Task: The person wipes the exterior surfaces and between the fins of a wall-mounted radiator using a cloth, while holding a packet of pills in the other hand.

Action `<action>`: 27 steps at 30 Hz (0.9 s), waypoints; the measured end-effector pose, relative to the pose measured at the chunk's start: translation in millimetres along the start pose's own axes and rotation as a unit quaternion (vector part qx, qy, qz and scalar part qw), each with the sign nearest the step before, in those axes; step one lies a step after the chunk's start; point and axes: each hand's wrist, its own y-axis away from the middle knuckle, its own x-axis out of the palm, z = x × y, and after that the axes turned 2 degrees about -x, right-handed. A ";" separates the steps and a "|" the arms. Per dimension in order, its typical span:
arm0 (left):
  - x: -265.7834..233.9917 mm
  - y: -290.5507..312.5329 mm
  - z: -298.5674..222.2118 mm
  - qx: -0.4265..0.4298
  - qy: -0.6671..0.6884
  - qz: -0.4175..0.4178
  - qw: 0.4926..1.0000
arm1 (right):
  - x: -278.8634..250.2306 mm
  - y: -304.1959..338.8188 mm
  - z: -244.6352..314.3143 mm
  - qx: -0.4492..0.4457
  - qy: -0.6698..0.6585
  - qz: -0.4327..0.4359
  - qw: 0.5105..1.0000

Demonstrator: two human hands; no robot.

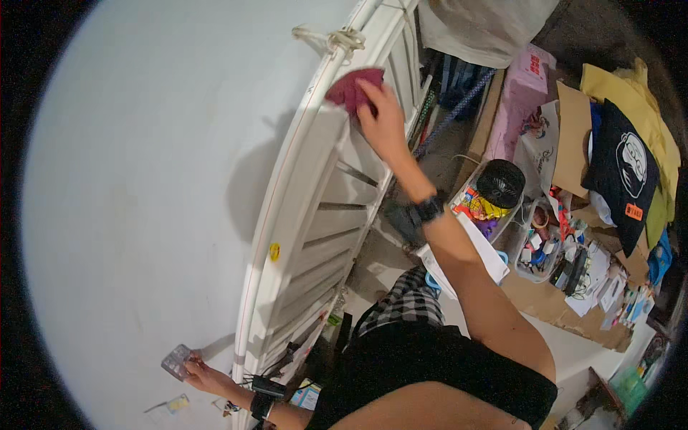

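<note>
A dark red cloth (345, 92) is bunched under the fingers of my right hand (383, 122). It rests on the upper edge of a long white slatted panel (319, 208) that runs along the pale wall. Low on the left, my left hand (205, 375) grips a small greyish rectangular thing with rows of hollows (175, 361), close against the wall; its kind is unclear. Both wrists wear black bands. A white pipe (266, 218) follows the panel's wall side, with a pale cord (344, 39) knotted round it near the top.
On the right, cardboard holds a clear tub with a black round thing (501, 183), a second tub of small items (537, 247) and loose papers. A pink box (527, 100), a black printed cloth (622, 172) and yellow cloth (623, 86) lie beyond. A yellow tag (274, 251) sits on the panel.
</note>
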 end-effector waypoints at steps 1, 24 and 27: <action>-0.6 -0.2 3.6 -0.002 0.003 0.029 1.000 | 5.4 -9.7 -9.8 0.024 0.015 0.032 0.999; -0.9 0.0 -5.7 -0.018 0.049 0.033 0.998 | 26.5 150.6 131.9 0.012 -0.064 0.145 0.987; -0.5 -0.7 0.6 -0.036 0.044 0.013 0.998 | 44.8 164.3 137.9 -0.104 0.093 0.192 0.971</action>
